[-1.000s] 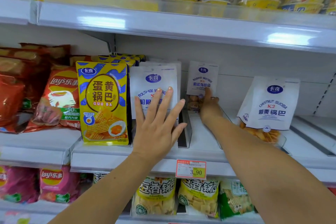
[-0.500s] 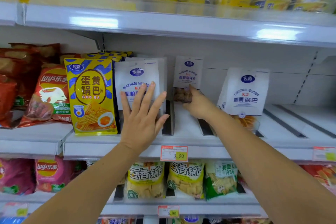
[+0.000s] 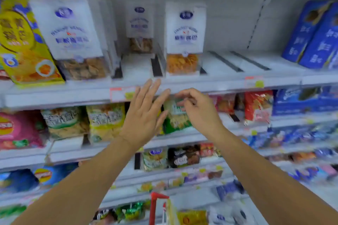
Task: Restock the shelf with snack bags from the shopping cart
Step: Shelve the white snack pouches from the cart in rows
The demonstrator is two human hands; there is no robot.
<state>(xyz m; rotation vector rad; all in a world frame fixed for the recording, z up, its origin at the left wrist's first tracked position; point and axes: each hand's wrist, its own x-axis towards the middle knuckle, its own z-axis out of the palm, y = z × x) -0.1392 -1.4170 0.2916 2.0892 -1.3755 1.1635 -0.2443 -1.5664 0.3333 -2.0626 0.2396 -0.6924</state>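
While both of my hands are hanging empty in front of the white metal shelf (image 3: 182, 86), I am judging that the step in hand is fetching a fresh bag from the cart. My left hand (image 3: 144, 115) is spread flat with the fingers straight, pinching nothing; my right hand (image 3: 197, 109) is loosely curled, thumb and fingertips near each other but closing on nothing I can make out. Both are hovering just before the blurred green-and-white snack bag (image 3: 175, 115) one tier down, though I cannot tell whether either is touching it. On the tier above, the white pouches with clear bottoms (image 3: 184, 38) are standing upright in their lanes, with bare lanes to the right. At the bottom edge, the red-framed shopping cart (image 3: 155, 204) is showing a yellow snack bag (image 3: 190, 217) inside. I am thinking the sensible way is lowering both hands straight down, taking a bag by its top seam, and standing it upright in a bare lane without toppling its neighbours.
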